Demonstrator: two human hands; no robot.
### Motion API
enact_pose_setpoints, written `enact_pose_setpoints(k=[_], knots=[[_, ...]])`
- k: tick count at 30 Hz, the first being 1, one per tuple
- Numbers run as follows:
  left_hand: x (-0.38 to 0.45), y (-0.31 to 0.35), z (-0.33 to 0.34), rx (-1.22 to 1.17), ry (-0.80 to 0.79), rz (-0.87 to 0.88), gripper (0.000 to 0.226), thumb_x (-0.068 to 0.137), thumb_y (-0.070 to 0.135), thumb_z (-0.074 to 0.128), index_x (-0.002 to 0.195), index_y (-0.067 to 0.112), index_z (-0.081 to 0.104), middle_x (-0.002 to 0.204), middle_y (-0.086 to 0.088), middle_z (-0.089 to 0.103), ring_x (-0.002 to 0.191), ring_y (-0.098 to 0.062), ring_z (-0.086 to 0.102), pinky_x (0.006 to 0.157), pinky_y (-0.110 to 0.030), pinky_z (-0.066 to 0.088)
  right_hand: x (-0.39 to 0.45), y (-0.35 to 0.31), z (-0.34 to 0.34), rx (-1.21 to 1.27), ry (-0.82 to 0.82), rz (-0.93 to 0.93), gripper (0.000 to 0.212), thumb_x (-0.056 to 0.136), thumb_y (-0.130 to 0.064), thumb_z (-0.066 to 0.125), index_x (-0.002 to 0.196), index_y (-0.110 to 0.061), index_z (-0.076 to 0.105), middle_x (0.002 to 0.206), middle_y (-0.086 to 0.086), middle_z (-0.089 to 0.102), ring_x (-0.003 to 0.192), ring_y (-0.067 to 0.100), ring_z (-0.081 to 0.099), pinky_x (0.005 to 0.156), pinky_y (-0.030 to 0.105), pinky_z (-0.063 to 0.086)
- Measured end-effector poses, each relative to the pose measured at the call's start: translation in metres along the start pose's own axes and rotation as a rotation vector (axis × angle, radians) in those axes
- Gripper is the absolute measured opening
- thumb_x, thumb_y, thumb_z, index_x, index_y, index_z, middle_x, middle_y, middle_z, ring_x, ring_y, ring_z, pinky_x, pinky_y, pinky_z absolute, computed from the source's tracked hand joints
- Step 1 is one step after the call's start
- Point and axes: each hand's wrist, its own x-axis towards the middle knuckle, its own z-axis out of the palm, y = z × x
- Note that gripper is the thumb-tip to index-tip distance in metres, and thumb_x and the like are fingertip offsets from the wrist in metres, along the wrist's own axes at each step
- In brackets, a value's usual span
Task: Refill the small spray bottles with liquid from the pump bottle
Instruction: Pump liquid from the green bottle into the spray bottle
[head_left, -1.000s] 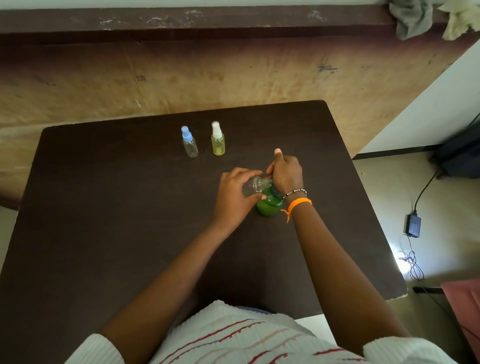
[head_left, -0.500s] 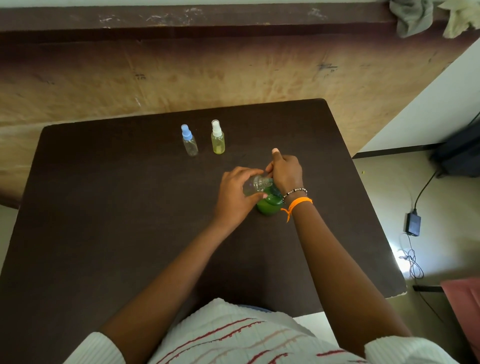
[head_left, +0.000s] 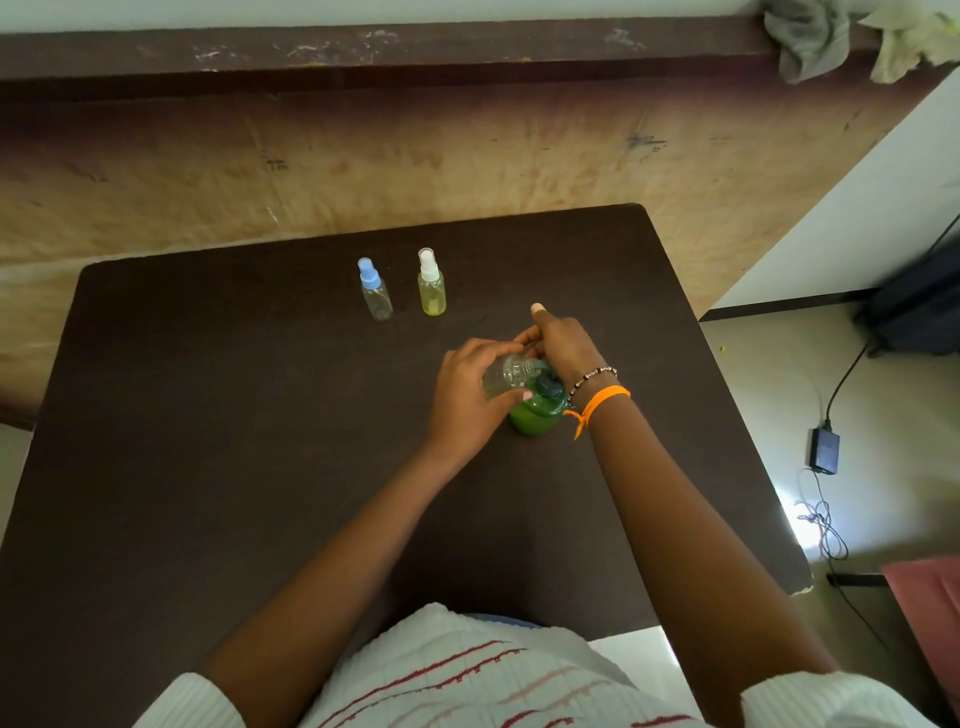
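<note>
Left hand (head_left: 467, 395) grips a small clear uncapped bottle (head_left: 506, 375), tilted on its side with the threaded neck pointing at the spout of the green pump bottle (head_left: 537, 413); judged reason: mouth must sit right under the nozzle to catch what comes out. Right hand (head_left: 563, 345) lies over the pump head, fingers curled down around it, one finger sticking straight out forward; probably bearing down to dispense while also steadying the bottle on the dark table (head_left: 208, 467). Pump bottle stands upright, near table centre, body looks full of green liquid. Held bottle appears almost empty; any liquid inside too faint to tell. Further back, well apart from the hands, two capped spray bottles stand upright side by side: blue-capped one (head_left: 375, 291) looks clear and near empty, white-capped one (head_left: 431, 286) holds yellowish liquid. Whether that one counts as already refilled, cannot say.
</note>
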Motion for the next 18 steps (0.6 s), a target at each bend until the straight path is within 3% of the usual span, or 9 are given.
enact_pose_setpoints(k=[4, 9, 18], knots=[[0.000, -0.002, 0.002, 0.011, -0.013, -0.013, 0.045, 0.063, 0.016, 0.081, 0.106, 0.017, 0.066, 0.100, 0.010, 0.057, 0.092, -0.007, 0.050, 0.084, -0.015, 0.033, 0.006, 0.013, 0.007, 0.011, 0.192, -0.051, 0.054, 0.101, -0.028, 0.036, 0.054, -0.014, 0.059, 0.057, 0.001, 0.057, 0.059, 0.014, 0.050, 0.065, 0.028, 0.038], [0.000, -0.002, 0.005, -0.004, -0.025, -0.007, 0.045, 0.063, 0.019, 0.080, 0.106, 0.015, 0.067, 0.101, 0.004, 0.061, 0.094, -0.012, 0.055, 0.085, -0.025, 0.038, 0.007, 0.015, 0.008, 0.010, 0.254, -0.064, 0.053, 0.101, -0.028, 0.036, 0.054, -0.016, 0.058, 0.062, 0.003, 0.058, 0.071, 0.022, 0.054, 0.074, 0.032, 0.043], [0.000, 0.001, 0.003, -0.004, -0.005, -0.004, 0.048, 0.063, 0.014, 0.081, 0.109, 0.016, 0.066, 0.101, 0.012, 0.055, 0.094, -0.006, 0.049, 0.084, -0.009, 0.030, 0.002, -0.001, 0.002, -0.019, 0.018, 0.029, 0.052, 0.099, -0.040, 0.038, 0.059, -0.015, 0.061, 0.062, 0.005, 0.056, 0.058, 0.015, 0.046, 0.061, 0.029, 0.036]])
